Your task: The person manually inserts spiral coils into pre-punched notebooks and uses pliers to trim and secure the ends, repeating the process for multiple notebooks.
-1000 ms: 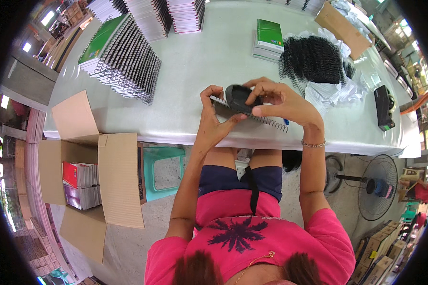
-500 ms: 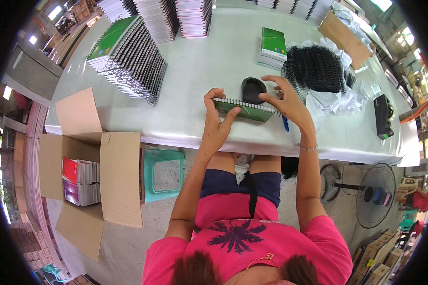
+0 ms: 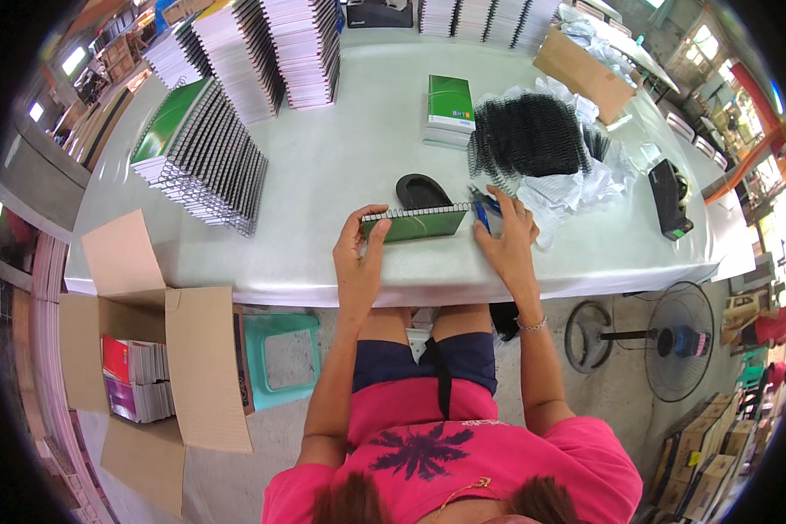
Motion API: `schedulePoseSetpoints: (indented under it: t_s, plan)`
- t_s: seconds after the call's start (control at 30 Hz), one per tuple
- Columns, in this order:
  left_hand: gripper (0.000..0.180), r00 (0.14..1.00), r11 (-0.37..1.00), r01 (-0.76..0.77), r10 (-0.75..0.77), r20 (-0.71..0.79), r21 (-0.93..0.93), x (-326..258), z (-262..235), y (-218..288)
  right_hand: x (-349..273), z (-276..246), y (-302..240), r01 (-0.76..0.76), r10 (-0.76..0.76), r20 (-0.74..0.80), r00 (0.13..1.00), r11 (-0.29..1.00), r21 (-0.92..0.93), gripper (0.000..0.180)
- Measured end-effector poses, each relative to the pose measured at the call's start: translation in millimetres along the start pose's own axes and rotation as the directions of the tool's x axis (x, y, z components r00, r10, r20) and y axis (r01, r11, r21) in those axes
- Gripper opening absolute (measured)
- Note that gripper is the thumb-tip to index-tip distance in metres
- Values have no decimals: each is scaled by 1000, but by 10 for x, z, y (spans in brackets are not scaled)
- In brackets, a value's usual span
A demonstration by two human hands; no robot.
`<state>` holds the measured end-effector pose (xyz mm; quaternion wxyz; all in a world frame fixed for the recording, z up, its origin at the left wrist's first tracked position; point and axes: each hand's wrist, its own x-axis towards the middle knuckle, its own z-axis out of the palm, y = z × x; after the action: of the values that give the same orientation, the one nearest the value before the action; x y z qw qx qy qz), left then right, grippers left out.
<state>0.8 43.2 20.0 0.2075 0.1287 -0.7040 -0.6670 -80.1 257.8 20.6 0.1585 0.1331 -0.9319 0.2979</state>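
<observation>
Head view: by the bench's (image 3: 293, 272) near edge, the left hand (image 3: 358, 255) pinches a green spiral notebook (image 3: 419, 228); the right hand (image 3: 509, 234) holds blue-handled pliers (image 3: 481, 212) beside its coil (image 3: 421, 210). A loosened left grip could tip the notebook; stray plier tips could bend the coil.

The notebook (image 3: 417, 227) is green, the dish (image 3: 422, 191) black, the pliers (image 3: 481, 214) blue-handled.

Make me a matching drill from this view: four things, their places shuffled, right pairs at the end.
1. Nearest green notebook
2. Blue-handled pliers
3. Black tape dispenser
4. Fan

A. On the floor
B. In the right hand
C. At the right side of the table
D. In the left hand

Pairs: 1-D, 2-B, 3-C, 4-A
</observation>
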Motion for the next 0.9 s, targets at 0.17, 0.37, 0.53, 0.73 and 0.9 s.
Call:
schedulePoseSetpoints:
  t_s: [0.17, 0.37, 0.53, 0.73, 0.9]
  plan:
    - [19, 998, 998, -67, 67, -2, -4, 23, -86, 56, 28, -231, -156, 13, 70, -224, 972, 937, 348, 49]
    - [23, 996, 997, -71, 69, 64, 41, 33, -135, 33, -263, -323, -723, 247, -215, -120, 969, 829, 501, 49]
    - [22, 995, 998, -67, 68, 78, -16, 11, -146, 2, -496, -6, -904, 405, -413, -66, 908, 831, 382, 55]
    - [23, 994, 995, -80, 83, 66, -52, -18, -138, 65, -508, 68, -958, 406, -416, -57, 907, 834, 374, 55]
    - [24, 994, 995, -95, 95, 53, -14, -16, -118, 36, -511, 115, -950, 460, -464, -78, 882, 817, 349, 55]
